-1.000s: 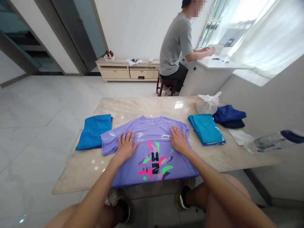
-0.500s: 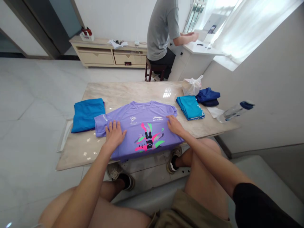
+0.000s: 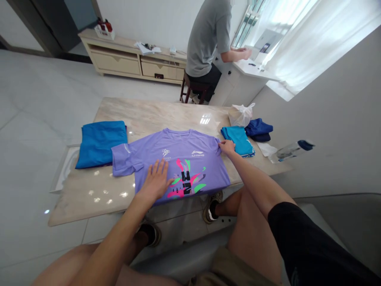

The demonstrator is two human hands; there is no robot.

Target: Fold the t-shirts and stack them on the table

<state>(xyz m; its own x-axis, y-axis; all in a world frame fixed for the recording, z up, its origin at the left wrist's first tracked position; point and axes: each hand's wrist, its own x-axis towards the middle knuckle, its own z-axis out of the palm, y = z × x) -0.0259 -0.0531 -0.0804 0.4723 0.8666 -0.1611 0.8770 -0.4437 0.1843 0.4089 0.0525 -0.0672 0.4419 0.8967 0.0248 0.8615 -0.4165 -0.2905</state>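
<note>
At five o'clock, a black short sleeve (image 3: 297,238) covers the right upper arm, with a faint mark (image 3: 294,276) near its hem. Olive-khaki shorts (image 3: 229,270) show at six o'clock. The left hand (image 3: 154,182) and right hand (image 3: 228,147) are bare, as are the forearms. Two tan mesh sneakers (image 3: 212,207) with black collars sit near the center, at about six o'clock.

On the tabletop (image 3: 143,115), a T-shirt (image 3: 175,167) has a folded shirt (image 3: 101,145) to its left, a folded top (image 3: 237,140) to its right.
</note>
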